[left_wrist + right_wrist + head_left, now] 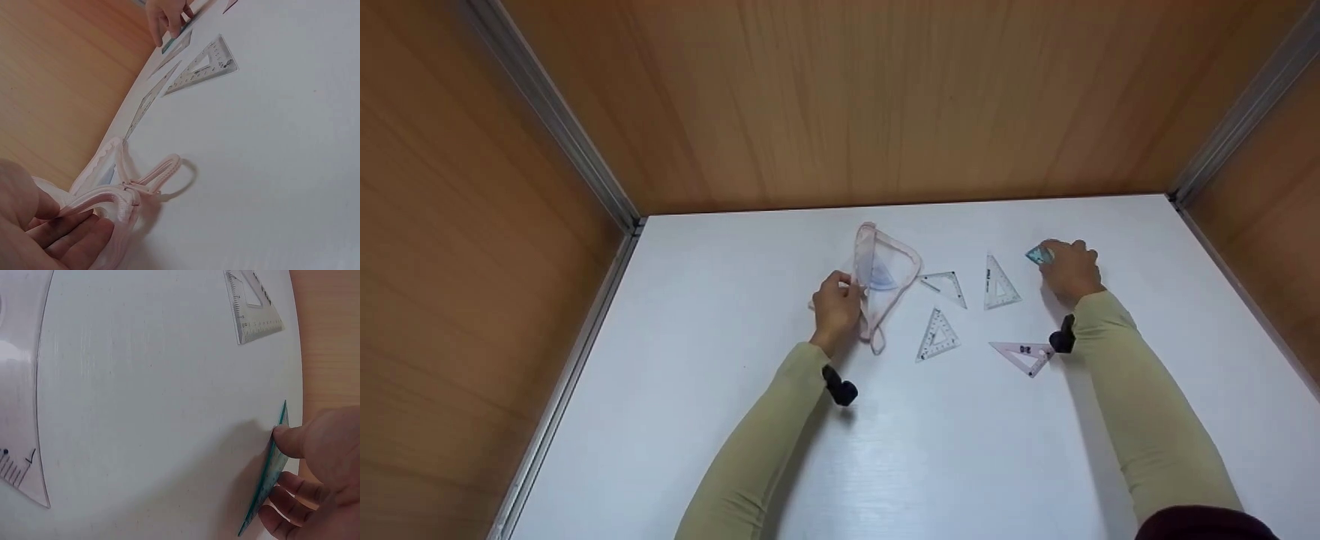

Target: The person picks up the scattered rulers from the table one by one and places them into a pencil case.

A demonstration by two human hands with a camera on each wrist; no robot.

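My left hand [846, 291] grips the near side of a clear pouch with a pink zip rim [889, 271]; something pale blue shows inside it. In the left wrist view the fingers [67, 239] curl under the pouch's pink rim [126, 191]. My right hand [1054, 259] pinches a small teal set square [1039, 255] at the far right. The right wrist view shows this teal set square [269, 475] tipped up on its edge between thumb [292, 439] and fingers. Between the hands lie three clear set squares [946, 286] [1000, 284] [937, 335] and a pink one [1024, 355].
The white tabletop [930, 450] is walled by wooden panels at the back [840, 97] and on both sides. A small black camera sits on each wrist. A clear set square [256, 306] lies beyond the right hand, another one [19, 382] to its left.
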